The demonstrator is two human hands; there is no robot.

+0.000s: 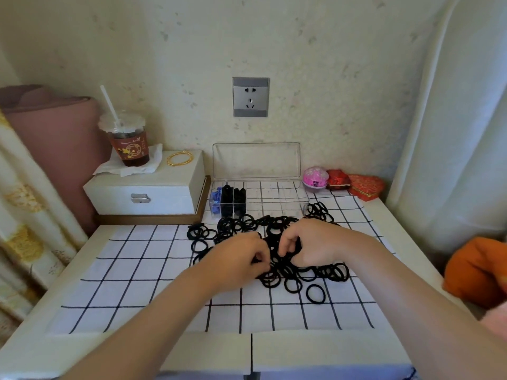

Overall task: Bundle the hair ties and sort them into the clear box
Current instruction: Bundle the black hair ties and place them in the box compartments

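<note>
Hair ties (279, 264), all black, lie in a loose heap in the middle of the desk (55, 311), on a white cloth (137, 270) with a black grid that covers most of the top. A pale curtain (452, 133) hangs at the right. At the back left stands a white box (153, 193) with a metal clasp. Just beside it is the clear box (277, 198), its lid (256, 160) standing up against the wall. Its leftmost compartments hold blue ties (215, 200) and black bundles (233, 200). The heap reaches right up to its front wall. Both arms reach into the heap. The left hand (238, 256) has its fingers curled down and pinches hair ties near the middle. The right hand (310, 242), close to it, grips a small bunch of them between thumb and curled fingers. A cup (129, 144) of dark drink with a straw sits on a tissue on the white box, and a gold bangle (179, 159) lies near it. A pink tin (315, 176) and two red boxes (338, 179) sit right of the clear box.
</note>
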